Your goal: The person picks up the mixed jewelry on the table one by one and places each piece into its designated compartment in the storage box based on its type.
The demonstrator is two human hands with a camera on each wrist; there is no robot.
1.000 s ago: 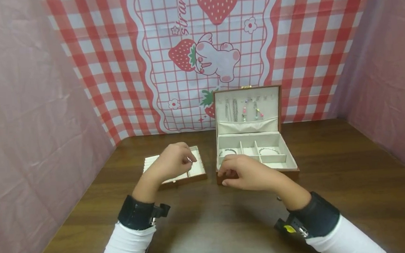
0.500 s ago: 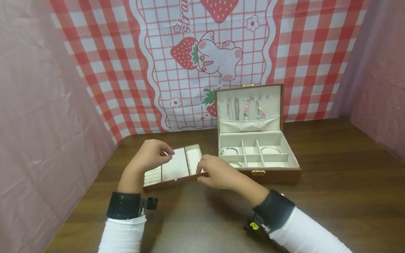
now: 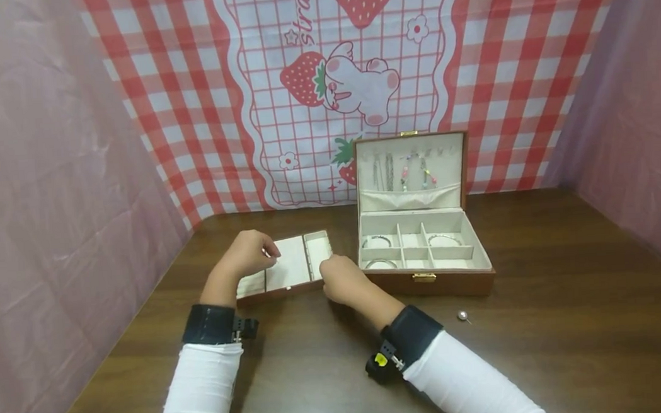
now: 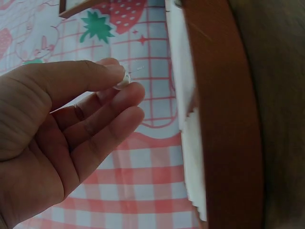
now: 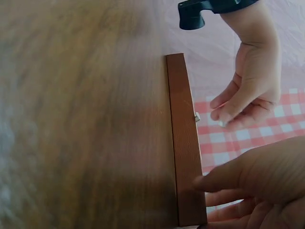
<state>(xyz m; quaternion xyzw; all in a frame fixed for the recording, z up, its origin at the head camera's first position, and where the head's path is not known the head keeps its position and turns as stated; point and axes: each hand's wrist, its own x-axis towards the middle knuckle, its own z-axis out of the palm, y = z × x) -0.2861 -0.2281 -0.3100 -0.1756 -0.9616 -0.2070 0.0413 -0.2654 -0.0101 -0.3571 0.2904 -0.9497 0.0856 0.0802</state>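
Note:
My left hand (image 3: 246, 253) is above the left part of a small brown-edged jewelry tray (image 3: 294, 289). Between its thumb and forefinger it pinches a small white stud earring (image 4: 124, 83); a thin pin sticks out past the fingertips in the left wrist view. My right hand (image 3: 343, 281) grips the tray's right end. In the right wrist view the thumb lies on the brown outer wall (image 5: 185, 138), with the other fingers round the corner. The tray has ring rolls at the left, a flat middle and a narrow compartment at the right.
An open brown jewelry box (image 3: 426, 284) stands to the right, with bracelets (image 3: 379, 264) in its compartments and necklaces (image 3: 389, 172) hanging in its lid. A pearl stud earring (image 3: 463, 316) lies on the wooden table (image 3: 543, 345). A checked cloth (image 3: 515, 62) hangs behind.
My right hand has moved left from the jewelry box to the tray's right end and taken hold of it. My left hand has drawn back left over the tray, still pinching the earring.

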